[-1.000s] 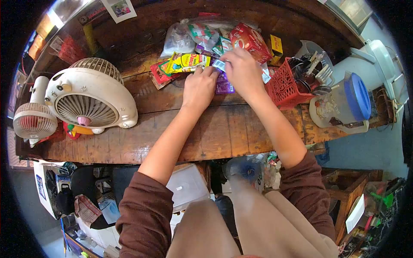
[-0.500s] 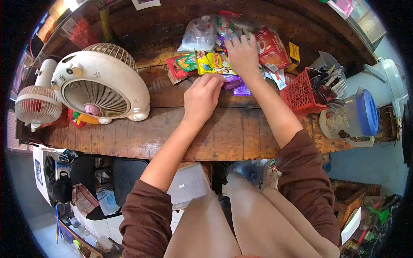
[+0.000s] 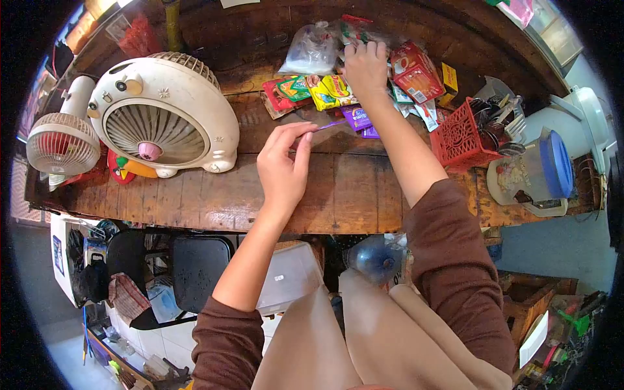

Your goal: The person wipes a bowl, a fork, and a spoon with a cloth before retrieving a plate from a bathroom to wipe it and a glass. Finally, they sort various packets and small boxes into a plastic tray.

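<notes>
My left hand [image 3: 285,159] pinches the end of a thin purple strip [image 3: 331,123] between thumb and fingers. That strip reaches right toward purple sachets [image 3: 357,119] on the wooden table. My right hand [image 3: 366,68] is over the packet pile, fingers bent down among plastic-wrapped packets; what its fingertips touch is hidden. Between the hands lies a yellow packet [image 3: 329,92], with a green packet [image 3: 294,89] and a red packet [image 3: 275,99] to its left. A red packet with a cup picture [image 3: 416,71] sits right of my right hand.
A white fan [image 3: 162,117] and a smaller fan [image 3: 63,146] stand at the left. To the right are a red basket of cutlery [image 3: 459,136], a blue-lidded container [image 3: 533,172] and a yellow box [image 3: 448,84]. A clear plastic bag [image 3: 311,51] lies behind the packets.
My left hand has drawn back left and down from the packets, with the purple strip now showing at its fingertips. My right hand has shifted slightly farther back in the pile.
</notes>
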### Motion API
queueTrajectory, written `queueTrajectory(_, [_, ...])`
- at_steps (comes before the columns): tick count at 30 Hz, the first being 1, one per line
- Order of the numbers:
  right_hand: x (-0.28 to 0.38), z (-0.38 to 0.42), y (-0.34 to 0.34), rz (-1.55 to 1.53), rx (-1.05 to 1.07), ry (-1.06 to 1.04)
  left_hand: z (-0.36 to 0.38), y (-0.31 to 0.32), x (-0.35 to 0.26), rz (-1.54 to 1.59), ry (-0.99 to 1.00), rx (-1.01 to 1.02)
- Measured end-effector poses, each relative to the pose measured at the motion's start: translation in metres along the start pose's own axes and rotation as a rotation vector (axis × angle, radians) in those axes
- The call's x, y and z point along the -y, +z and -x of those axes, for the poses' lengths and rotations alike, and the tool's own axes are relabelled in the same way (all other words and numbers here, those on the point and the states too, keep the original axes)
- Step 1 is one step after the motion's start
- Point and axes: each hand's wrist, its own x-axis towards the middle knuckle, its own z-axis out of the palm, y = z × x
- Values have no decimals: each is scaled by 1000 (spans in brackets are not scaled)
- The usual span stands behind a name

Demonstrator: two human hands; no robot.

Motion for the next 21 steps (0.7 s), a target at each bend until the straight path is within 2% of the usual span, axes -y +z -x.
queueTrajectory(6, [1,-1,-2,52,20,24,0,-6,-2,12,-50,-18])
queueTrajectory(9, [-10,6,-21,-34,-30,21,5,-8,4,11,-9,-51])
queueTrajectory(11, [-18,17,-52,-299,-247,44,13,-13,2,155,-194,-76])
queueTrajectory(12, [-23,23,-68,-303,-242,44,18,-18,0,152,-199,-75])
queueTrajectory(14, [-28,41,-102,-685,-341,71,32,-33,-9,267,-345,-101])
queueTrajectory(16, [-24,72,-140,-1328,-107,319,53,-49,-16,257,-271,-190])
queueTrajectory(17, [-20,87,-157,-1518,-137,356,65,-58,-15,241,-241,-252])
queueTrajectory(18, [-13,108,-171,-1610,-77,457,81,-69,-14,267,-278,-257])
queueTrajectory(19, [-7,121,-196,-1554,-30,437,94,-79,-14,350,-349,-317])
queueTrajectory(20, [10,137,-208,-1683,-49,471,107,-90,-14,399,-397,-347])
queueTrajectory(21, [23,150,-233,-1858,164,706,119,-104,-15,444,-448,-377])
